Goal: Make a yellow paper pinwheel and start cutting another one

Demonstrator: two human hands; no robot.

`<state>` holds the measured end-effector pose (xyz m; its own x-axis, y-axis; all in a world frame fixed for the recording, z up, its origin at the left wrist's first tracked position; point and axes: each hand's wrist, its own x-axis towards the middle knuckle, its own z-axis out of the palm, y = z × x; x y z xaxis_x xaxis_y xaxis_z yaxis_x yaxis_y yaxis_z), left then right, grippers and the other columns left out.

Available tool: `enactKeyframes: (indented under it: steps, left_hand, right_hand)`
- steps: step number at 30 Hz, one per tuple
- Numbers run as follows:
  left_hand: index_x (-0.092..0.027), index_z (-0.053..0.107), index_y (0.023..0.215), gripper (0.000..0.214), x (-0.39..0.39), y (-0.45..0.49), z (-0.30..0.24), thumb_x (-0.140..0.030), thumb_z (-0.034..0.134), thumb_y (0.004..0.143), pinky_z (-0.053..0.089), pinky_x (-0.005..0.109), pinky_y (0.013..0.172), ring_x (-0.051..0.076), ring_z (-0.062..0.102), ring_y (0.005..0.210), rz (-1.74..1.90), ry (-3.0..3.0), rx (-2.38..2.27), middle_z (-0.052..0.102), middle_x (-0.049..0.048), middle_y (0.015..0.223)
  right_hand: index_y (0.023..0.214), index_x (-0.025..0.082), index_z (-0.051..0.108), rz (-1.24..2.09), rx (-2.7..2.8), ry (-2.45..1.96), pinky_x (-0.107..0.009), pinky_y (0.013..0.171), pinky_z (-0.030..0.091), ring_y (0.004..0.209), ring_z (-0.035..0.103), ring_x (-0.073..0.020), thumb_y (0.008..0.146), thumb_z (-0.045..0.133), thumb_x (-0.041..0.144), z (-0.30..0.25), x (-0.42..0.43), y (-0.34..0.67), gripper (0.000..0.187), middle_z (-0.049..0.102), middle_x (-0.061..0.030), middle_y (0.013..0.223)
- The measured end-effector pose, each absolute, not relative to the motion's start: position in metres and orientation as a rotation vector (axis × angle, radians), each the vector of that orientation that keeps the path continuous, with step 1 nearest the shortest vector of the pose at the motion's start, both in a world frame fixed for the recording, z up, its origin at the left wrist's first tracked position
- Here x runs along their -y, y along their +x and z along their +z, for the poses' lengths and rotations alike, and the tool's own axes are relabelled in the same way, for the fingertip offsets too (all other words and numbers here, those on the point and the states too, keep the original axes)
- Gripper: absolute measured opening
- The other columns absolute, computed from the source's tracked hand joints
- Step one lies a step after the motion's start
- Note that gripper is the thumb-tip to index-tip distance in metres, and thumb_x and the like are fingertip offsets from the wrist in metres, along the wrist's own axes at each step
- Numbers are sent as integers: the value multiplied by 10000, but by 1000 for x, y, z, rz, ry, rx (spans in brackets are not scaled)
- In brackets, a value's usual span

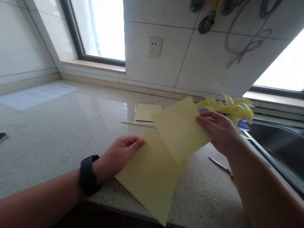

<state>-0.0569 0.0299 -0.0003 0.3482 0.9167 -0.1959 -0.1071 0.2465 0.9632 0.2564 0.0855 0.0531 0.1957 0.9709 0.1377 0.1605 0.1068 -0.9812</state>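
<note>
While the near yellow sheet (149, 177) is held by the left hand (119, 153), the far yellow sheet (181, 127) is held by the right hand (220, 131). With the stack of paper (149, 112) taken as the landmark, the near sheet is found in front of it, and the far sheet to its right and slightly forward, one corner covering part of the stack's right side. The near sheet's upper right part is overlapped by the far one. By the left hand, a corner is pinched with the thumb on top; by the right hand, an edge is gripped, the fingers closed on it.

A thin stick (135, 124) is laid just in front of the stack. To the stack's right, folded yellow paper (228, 107) is seen near the sink (281, 148). Forward and right of the stack, scissors (219, 164) are partly hidden by the right forearm. Well to its left, a printed sheet (35, 94) is spread on the counter (88, 123). A dark watch (89, 175) is worn on the left wrist.
</note>
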Motion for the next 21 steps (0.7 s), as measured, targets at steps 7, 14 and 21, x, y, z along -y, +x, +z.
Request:
enactKeyframes:
  steps: [7,14,21]
  left_hand:
    - [-166,747,949,354,-30,-57,-2,-510,704,877,521,277,635,179,680,713,794,1194,-973,760,68,885]
    - [-162,737,979,375,-31,-58,-5,-522,668,898,493,284,649,180,657,728,757,1306,-972,742,68,889]
    - [-158,724,963,352,-29,-58,-3,-496,627,932,473,270,640,161,629,718,723,1372,-925,718,54,868]
  right_hand:
    - [1021,229,632,648,1242,-1381,-331,635,601,763,700,-190,888,650,240,63,-138,223,135,704,-26,880]
    - [1259,166,611,362,1656,-1699,-441,873,579,1042,666,-236,981,633,339,56,-192,162,328,640,-98,1252]
    - [1274,156,607,34,2030,-1919,-447,902,568,1078,655,-248,975,642,337,34,-209,140,351,624,-120,1285]
